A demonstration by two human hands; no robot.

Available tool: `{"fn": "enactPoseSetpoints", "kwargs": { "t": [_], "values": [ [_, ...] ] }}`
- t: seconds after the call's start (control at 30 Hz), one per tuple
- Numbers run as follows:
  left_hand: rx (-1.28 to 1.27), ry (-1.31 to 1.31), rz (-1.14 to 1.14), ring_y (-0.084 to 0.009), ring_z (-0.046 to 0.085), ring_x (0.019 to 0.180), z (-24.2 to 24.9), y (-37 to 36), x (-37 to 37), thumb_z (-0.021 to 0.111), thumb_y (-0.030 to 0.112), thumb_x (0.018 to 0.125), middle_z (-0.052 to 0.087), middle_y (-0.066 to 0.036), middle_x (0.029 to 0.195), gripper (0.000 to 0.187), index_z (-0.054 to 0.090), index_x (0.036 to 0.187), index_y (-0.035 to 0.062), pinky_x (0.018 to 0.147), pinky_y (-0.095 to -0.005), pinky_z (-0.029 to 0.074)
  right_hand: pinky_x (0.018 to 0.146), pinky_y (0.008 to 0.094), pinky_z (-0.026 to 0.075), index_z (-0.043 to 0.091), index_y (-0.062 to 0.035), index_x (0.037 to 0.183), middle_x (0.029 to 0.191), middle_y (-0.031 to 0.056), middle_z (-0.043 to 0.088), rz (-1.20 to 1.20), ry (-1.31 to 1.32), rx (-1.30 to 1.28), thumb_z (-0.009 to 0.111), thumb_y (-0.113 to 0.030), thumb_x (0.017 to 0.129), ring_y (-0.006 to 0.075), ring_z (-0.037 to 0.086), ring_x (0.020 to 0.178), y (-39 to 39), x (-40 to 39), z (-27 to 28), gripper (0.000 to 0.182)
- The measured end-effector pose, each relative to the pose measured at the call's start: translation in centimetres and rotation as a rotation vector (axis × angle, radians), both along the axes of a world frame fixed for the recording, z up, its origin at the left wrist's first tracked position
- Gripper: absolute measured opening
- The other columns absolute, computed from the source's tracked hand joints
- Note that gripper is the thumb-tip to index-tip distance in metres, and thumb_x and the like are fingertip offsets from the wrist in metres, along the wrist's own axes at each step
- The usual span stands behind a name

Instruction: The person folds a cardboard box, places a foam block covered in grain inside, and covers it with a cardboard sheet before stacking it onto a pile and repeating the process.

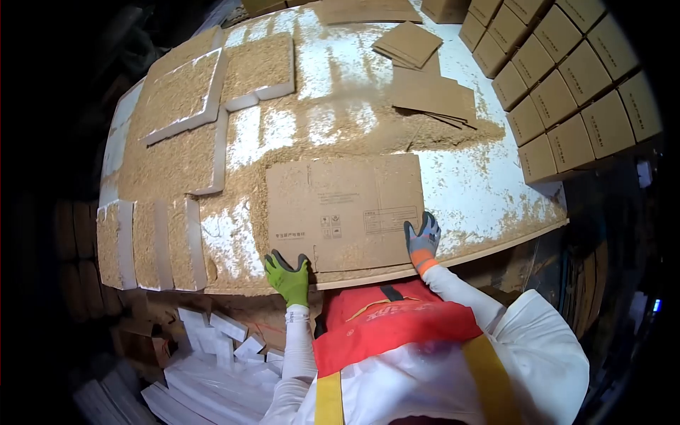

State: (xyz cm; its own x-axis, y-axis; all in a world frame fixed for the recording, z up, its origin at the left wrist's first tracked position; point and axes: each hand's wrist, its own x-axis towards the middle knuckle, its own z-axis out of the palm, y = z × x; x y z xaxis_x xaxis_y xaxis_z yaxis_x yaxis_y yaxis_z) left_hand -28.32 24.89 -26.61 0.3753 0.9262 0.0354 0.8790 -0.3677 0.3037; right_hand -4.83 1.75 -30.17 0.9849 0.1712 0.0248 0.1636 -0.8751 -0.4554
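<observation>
A flat folded cardboard carton with printed text and symbols lies on the table near its front edge. My left hand, in a green glove with dark fingertips, touches the carton's lower left edge, its thumb and fingers apart. At the lower right side of the carton, my right hand, in a grey glove with an orange cuff, rests with fingers spread, the thumb over the cardboard. Neither hand is wrapped round it.
Granule-covered white-edged slabs lie at the left of the white table. Loose cardboard sheets lie beyond the carton. Stacked boxes stand at the right. White foam pieces lie below the table, lower left.
</observation>
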Motion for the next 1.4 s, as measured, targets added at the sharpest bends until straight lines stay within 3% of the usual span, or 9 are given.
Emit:
{"fn": "enactPoseSetpoints", "kwargs": {
  "t": [0.33,0.47,0.53,0.57,0.67,0.73,0.8,1.07,1.4],
  "values": [
    [-0.575,-0.561,-0.130,-0.0339,0.044,0.132,7.2,10.4,-11.5,0.087,0.033,0.065,0.047,-0.022,0.140,0.097,0.039,0.142,-0.0023,0.104,-0.0413,0.042,0.094,0.0409,0.046,0.051,-0.0048,0.126,0.127,0.0233,0.056,0.140,0.513,0.383,0.076,-0.028,0.079,0.0396,0.054,0.115,7.4,-0.6,11.8,0.058],
    [-0.036,0.354,-0.555,-0.0370,0.039,0.134,20.8,9.3,-6.3,0.087,0.032,0.061,0.041,-0.017,0.145,0.095,0.043,0.143,0.0113,0.111,-0.0524,0.028,0.095,0.0363,0.048,0.046,-0.0035,0.139,0.133,0.0214,0.057,0.595,0.532,0.353,0.068,-0.022,0.086,0.0338,0.059,0.114,7.2,5.7,14.8,0.060],
    [0.202,0.198,-0.711,-0.0313,0.048,0.125,22.9,9.4,-3.7,0.083,0.025,0.063,0.052,-0.010,0.135,0.075,0.054,0.133,0.0187,0.108,-0.0551,0.030,0.098,0.0350,0.047,0.052,0.0006,0.132,0.137,0.0200,0.053,0.587,0.918,0.118,0.067,-0.026,0.087,0.0309,0.057,0.118,8.7,9.0,18.5,0.055],
    [0.267,0.077,-0.791,-0.0257,0.057,0.108,21.3,11.0,-3.2,0.080,0.021,0.067,0.063,-0.006,0.116,0.056,0.062,0.120,0.0195,0.104,-0.0484,0.037,0.097,0.0363,0.048,0.057,-0.0011,0.125,0.131,0.0186,0.058,1.382,0.433,0.125,0.063,-0.031,0.091,0.0305,0.059,0.114,6.8,13.8,12.8,0.046],
    [0.194,0.025,-0.864,-0.0241,0.062,0.090,24.5,14.6,-0.2,0.079,0.018,0.070,0.069,-0.005,0.101,0.037,0.070,0.105,0.0212,0.092,-0.0397,0.046,0.094,0.0361,0.048,0.062,-0.0077,0.124,0.128,0.0134,0.060,0.492,1.015,-0.399,0.052,-0.043,0.098,0.0292,0.058,0.114,13.9,12.7,28.7,0.045],
    [0.175,0.084,-0.909,-0.0234,0.063,0.084,25.4,17.7,2.1,0.077,0.019,0.073,0.070,-0.005,0.093,0.027,0.072,0.099,0.0230,0.084,-0.0345,0.049,0.093,0.0372,0.049,0.057,-0.0065,0.128,0.121,0.0181,0.062,1.233,0.002,-0.281,0.050,-0.056,0.095,0.0325,0.061,0.110,14.6,18.2,25.6,0.060],
    [0.021,0.277,-0.718,-0.0230,0.064,0.084,25.6,19.3,5.4,0.076,0.022,0.076,0.071,-0.004,0.091,0.021,0.074,0.097,0.0232,0.083,-0.0355,0.049,0.088,0.0392,0.051,0.051,-0.0089,0.134,0.112,0.0215,0.065,1.228,0.090,0.024,0.047,-0.066,0.091,0.0357,0.064,0.100,19.1,12.6,29.7,0.071],
    [0.380,-0.102,-0.765,-0.0439,0.024,0.141,23.6,12.7,7.1,0.080,0.032,0.067,0.036,-0.012,0.151,0.086,0.044,0.142,0.0131,0.111,-0.0628,0.017,0.095,0.0445,0.045,0.040,-0.0099,0.143,0.120,0.0257,0.062,1.108,0.417,-0.398,0.037,-0.081,0.084,0.0397,0.060,0.110,25.1,7.0,33.1,0.093],
    [0.067,-0.404,-1.078,-0.0263,0.060,0.087,26.8,10.7,2.9,0.071,0.025,0.078,0.064,-0.006,0.098,0.032,0.064,0.107,0.0127,0.079,-0.0405,0.044,0.073,0.0441,0.051,0.062,-0.0166,0.120,0.093,0.0151,0.068,1.344,-0.203,-0.307,0.060,-0.043,0.089,0.0341,0.066,0.086,31.1,1.4,29.6,0.041]
  ]
}}
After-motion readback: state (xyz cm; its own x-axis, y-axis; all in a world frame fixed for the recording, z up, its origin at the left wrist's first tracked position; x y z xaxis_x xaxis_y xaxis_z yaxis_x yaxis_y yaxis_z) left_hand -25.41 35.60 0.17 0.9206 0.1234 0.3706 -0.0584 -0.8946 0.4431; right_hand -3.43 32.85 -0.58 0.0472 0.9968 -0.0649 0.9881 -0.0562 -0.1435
